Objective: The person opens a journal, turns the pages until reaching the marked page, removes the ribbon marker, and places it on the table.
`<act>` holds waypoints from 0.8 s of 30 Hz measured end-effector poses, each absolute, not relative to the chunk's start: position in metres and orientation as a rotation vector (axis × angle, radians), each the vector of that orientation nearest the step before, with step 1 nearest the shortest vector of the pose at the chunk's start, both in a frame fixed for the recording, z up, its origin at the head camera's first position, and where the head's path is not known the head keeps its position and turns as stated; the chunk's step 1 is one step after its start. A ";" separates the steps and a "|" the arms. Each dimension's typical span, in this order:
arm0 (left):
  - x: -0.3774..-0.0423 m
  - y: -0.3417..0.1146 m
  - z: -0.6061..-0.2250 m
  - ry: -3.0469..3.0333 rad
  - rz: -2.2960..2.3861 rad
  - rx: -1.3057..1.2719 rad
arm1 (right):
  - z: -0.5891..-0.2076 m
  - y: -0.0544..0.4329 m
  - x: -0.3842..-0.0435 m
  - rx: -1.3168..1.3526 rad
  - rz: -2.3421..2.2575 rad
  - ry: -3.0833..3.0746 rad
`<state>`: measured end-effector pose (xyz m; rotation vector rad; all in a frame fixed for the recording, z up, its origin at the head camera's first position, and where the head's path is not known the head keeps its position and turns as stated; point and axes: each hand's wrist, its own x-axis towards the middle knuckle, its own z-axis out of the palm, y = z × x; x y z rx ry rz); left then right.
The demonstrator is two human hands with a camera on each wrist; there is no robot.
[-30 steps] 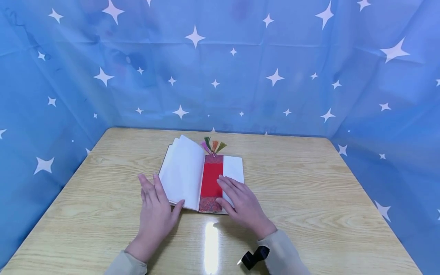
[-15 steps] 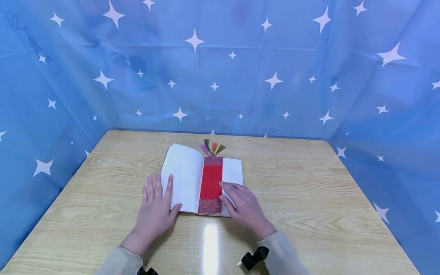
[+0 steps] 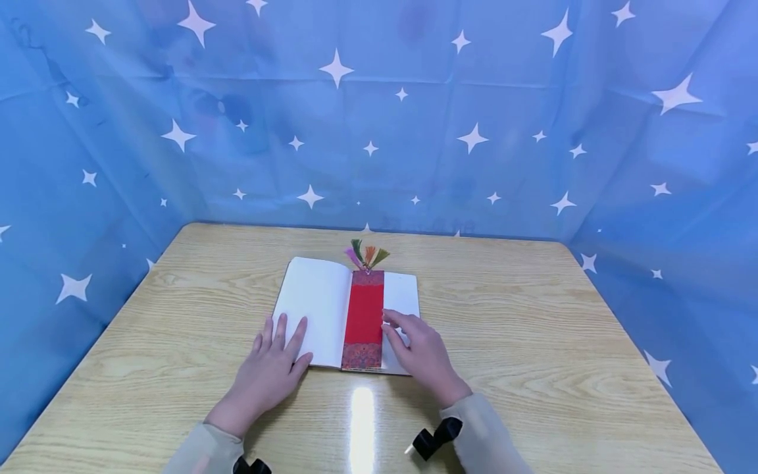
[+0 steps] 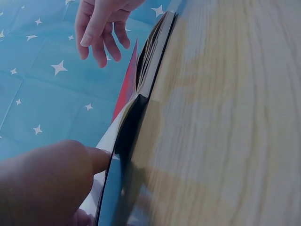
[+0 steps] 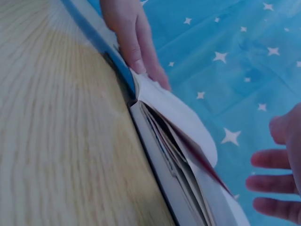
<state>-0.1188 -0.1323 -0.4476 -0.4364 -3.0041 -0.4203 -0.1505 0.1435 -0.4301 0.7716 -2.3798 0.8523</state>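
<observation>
An open notebook [image 3: 318,299] with blank white pages lies on the table. Along its right page, beside the fold, runs a red bookmark [image 3: 364,315] with patterned ends; colourful tassels [image 3: 367,255] fan out past the top edge. My left hand [image 3: 269,368] rests on the lower left page with fingers spread, its thumb at the bottom edge. Over the right page, my right hand [image 3: 423,352] has its fingertips close to the bookmark's right side. Both wrist views show that right hand [image 4: 107,23] raised above the pages, fingers loosely bent and holding nothing.
The wooden table [image 3: 533,329] extends on every side of the notebook. Behind it hangs a blue star-printed cloth [image 3: 414,118]. A black wrist device [image 3: 437,440] sits at the right sleeve, and the right-hand pages [image 5: 176,165] stand slightly apart at their edge.
My left hand has come down onto the left page, and the raised leaves there now lie flatter. The right hand has shifted slightly right, from the bookmark's edge.
</observation>
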 end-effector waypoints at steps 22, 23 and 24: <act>-0.122 -0.133 -0.453 -3.101 -0.378 -0.418 | -0.418 0.126 -0.172 0.213 1.515 -2.501; -0.122 -0.133 -0.454 -3.099 -0.376 -0.419 | -0.417 0.125 -0.174 0.176 1.541 -2.509; -0.122 -0.133 -0.454 -3.094 -0.375 -0.420 | -0.415 0.125 -0.176 0.134 1.552 -2.522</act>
